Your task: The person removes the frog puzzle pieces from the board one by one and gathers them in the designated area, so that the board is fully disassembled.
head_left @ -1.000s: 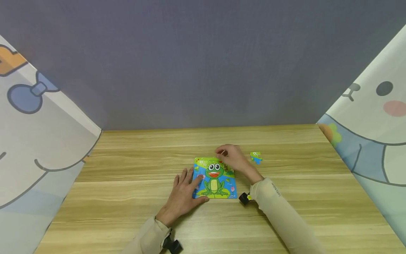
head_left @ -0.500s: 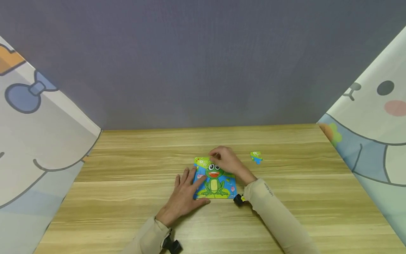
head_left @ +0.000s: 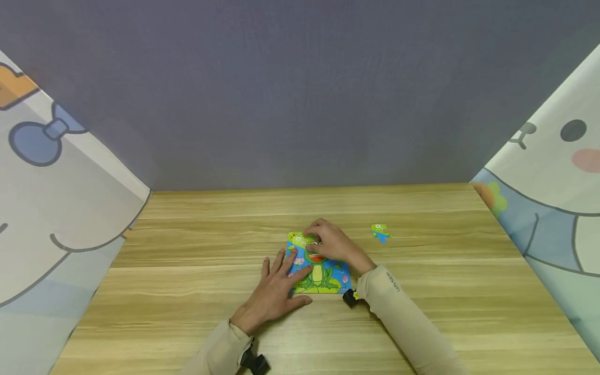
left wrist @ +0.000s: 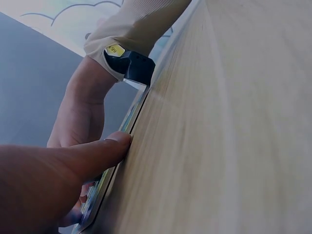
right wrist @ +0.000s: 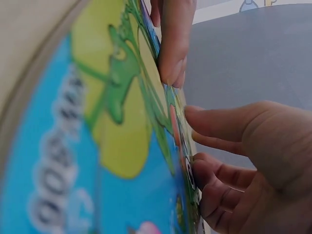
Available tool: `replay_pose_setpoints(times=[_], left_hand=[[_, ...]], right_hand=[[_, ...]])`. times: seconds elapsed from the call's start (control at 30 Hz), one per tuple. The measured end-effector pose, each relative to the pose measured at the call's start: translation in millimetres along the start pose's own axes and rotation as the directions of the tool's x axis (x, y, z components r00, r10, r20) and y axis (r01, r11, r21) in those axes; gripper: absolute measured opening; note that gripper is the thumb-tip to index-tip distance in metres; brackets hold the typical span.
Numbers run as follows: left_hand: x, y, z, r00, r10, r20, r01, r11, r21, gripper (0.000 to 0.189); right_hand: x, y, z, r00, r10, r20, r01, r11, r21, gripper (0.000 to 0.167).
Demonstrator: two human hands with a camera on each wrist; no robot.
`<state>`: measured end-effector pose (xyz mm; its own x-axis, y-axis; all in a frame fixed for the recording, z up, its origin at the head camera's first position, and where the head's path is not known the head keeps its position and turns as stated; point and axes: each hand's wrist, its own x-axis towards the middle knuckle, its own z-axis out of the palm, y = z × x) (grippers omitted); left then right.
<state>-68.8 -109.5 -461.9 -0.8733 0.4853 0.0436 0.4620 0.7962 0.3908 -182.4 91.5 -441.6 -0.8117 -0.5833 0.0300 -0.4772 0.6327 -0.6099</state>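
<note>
A square frog jigsaw puzzle (head_left: 319, 276) lies flat on the wooden table, blue and green with a smiling frog. My left hand (head_left: 273, 298) rests with spread fingers over its left side, thumb along the near edge. Bent over the upper part of the puzzle, my right hand (head_left: 338, 247) covers the frog's eyes and the upper right area. In the right wrist view, the thumb and fingertips of the right hand (right wrist: 243, 161) touch the puzzle's surface (right wrist: 122, 131), and no separate piece shows between them. A loose puzzle piece (head_left: 380, 233), green and blue, lies to the right.
The wooden table (head_left: 211, 224) extends around the puzzle on every side. A grey partition (head_left: 309, 104) rises behind it, with cartoon-printed panels (head_left: 70, 208) at the left and right. Each wrist carries a small black camera (head_left: 350, 298).
My right hand has moved left and a little toward me, from the puzzle's upper right corner onto the frog's face. The left hand's fingers have shifted slightly further over the puzzle.
</note>
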Motion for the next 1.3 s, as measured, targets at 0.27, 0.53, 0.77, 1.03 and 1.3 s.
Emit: replay_pose_setpoints(times=[0.27, 0.53, 0.77, 1.03, 1.3], left_hand=[[0.3, 0.3, 0.0, 1.0, -0.002, 0.01, 0.001, 1.0, 0.028, 0.067], [1.1, 0.6, -0.1, 1.0, 0.005, 0.013, -0.006, 0.998, 0.06, 0.066], [2.0, 2.0, -1.4, 1.0, -0.003, 0.022, 0.001, 0.998, 0.056, 0.065], [2.2, 2.5, -1.3, 1.0, -0.002, 0.029, 0.001, 0.998, 0.057, 0.065], [1.2, 1.2, -1.1, 1.0, -0.002, 0.024, 0.001, 0.999, 0.048, 0.065]], right_hand=[[0.0, -0.8, 0.5, 0.999, -0.002, 0.047, 0.004, 0.999, -0.043, 0.035], [-0.3, -2.4, 1.0, 0.999, -0.018, 0.041, 0.019, 0.999, -0.038, 0.027], [2.6, -3.2, 2.4, 0.998, 0.009, 0.058, -0.007, 1.0, -0.03, 0.024], [1.6, -4.8, 3.3, 0.999, 0.037, 0.028, -0.036, 0.999, -0.026, 0.026], [0.8, -3.3, 2.8, 0.992, 0.116, -0.054, -0.117, 0.993, -0.023, 0.048]])
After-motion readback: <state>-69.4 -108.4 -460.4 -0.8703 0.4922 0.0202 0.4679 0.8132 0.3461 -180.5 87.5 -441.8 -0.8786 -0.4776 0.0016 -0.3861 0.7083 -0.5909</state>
